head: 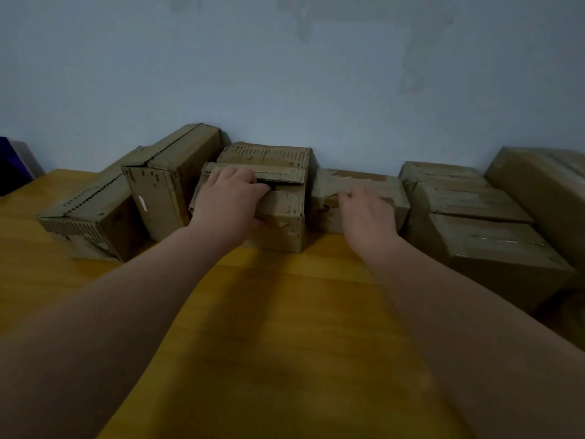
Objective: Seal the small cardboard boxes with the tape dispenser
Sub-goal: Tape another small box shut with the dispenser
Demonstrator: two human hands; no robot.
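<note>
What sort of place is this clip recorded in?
Probably a small packing workspace in a plain room: worn cardboard boxes stand in a row on a yellow wooden table, set against a bare pale-blue wall.

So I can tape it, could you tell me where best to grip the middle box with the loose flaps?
Probably its front flap, from the front and above: the tall box and low box hem its sides, the wall is behind, and the gap between flaps lets fingers hook in, as the left hand does.
</note>
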